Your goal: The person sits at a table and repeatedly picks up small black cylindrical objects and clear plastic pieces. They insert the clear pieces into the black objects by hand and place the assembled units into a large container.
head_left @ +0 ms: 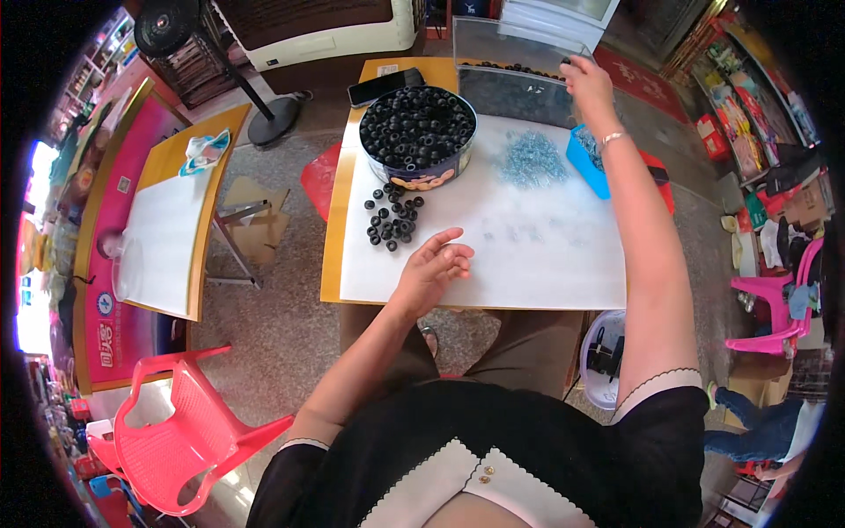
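My right hand [590, 88] reaches to the far right corner of the table, with thumb and fingers pinched on a small black ring-like piece. It is over the right end of a clear plastic box [510, 95], in which a row of black pieces shows. My left hand [434, 268] hovers over the near part of the white tabletop [546, 273], fingers loosely curled and apart, holding nothing visible. Beyond it to the left lie several loose black ring-like pieces [394, 218]. Behind those stands a round tub [444, 172] heaped with similar pieces. Small clear bluish pieces [532, 160] form a pile at the middle right.
A blue tray [588, 172] with clear pieces sits under my right forearm. A black phone [378, 88] lies behind the tub. Red chair [180, 431], side table [167, 238] and standing fan [273, 121] are on the left; a pale bin [603, 383] stands below the table's right side.
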Action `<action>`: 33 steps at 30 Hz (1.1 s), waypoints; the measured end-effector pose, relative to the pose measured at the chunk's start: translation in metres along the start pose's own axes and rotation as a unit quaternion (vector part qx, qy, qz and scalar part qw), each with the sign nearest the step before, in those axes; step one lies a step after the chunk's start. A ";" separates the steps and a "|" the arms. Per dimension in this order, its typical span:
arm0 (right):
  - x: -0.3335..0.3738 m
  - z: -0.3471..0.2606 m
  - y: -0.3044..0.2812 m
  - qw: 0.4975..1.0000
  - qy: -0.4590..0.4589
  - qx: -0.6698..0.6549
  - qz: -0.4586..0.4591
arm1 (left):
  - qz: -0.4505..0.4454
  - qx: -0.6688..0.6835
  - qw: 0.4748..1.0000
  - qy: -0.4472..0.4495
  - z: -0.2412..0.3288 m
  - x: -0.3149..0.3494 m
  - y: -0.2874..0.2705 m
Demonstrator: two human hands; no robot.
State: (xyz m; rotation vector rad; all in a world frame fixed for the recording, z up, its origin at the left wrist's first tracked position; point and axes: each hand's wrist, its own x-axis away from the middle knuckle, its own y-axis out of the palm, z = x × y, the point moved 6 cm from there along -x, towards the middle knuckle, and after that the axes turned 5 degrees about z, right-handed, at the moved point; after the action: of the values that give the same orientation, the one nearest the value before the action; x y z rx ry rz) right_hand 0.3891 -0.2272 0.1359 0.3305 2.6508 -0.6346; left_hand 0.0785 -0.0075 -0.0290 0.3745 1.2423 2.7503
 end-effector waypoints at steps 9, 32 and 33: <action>0.102 -0.013 -0.002 0.990 -0.061 0.023 -0.122 | 0.006 0.032 0.999 -0.003 -0.003 0.000 -0.004; 0.261 -0.053 0.138 0.934 -0.248 0.101 -0.237 | -0.010 0.011 1.000 0.019 -0.008 0.007 -0.005; 0.259 -0.051 0.135 0.945 -0.203 0.063 -0.250 | 0.002 0.027 0.999 0.030 -0.006 0.007 -0.008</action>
State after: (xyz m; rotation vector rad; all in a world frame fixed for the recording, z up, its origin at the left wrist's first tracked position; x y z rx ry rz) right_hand 0.1837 -0.0507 0.0160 -0.4189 2.2920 -0.9144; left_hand 0.0699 -0.0052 -0.0371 0.3001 1.3337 2.7551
